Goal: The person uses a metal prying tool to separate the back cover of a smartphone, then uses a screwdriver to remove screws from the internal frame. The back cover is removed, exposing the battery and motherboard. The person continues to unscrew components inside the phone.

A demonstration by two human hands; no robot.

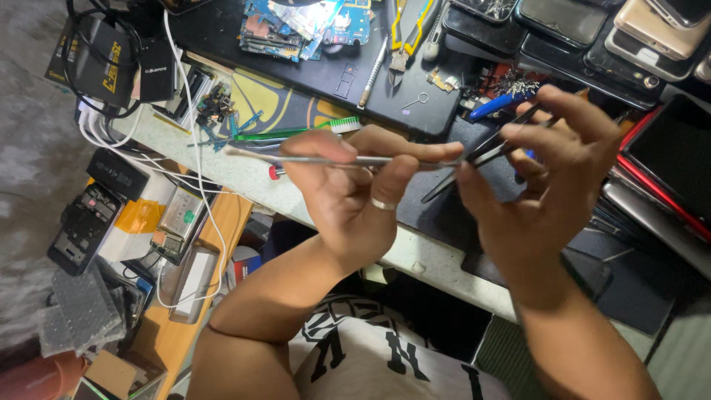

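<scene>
Steel-grey and slim, a long metal tool point(326, 158) lies pinched between the thumb and fingers of the left hand point(352, 196), its shaft running level across the front of the worktop point(437, 259). The right hand point(552, 174) is closed on a pair of dark tweezers point(485, 159), whose fine tips meet the end of the metal tool between the two hands. Whether anything tiny sits in the tips is too small to tell; as a judgement, the work looks to be mid-way, the tools brought together but nothing yet set down. A plain ring shows on a left finger. Behind the hands, a matte black mat point(415, 104) carries blue circuit boards point(296, 26), yellow-handled pliers point(407, 30) and a green-handled brush point(296, 132). Glossy phones point(578, 30) lie stacked at the right, and white cables point(192, 148) trail off the left edge.
</scene>
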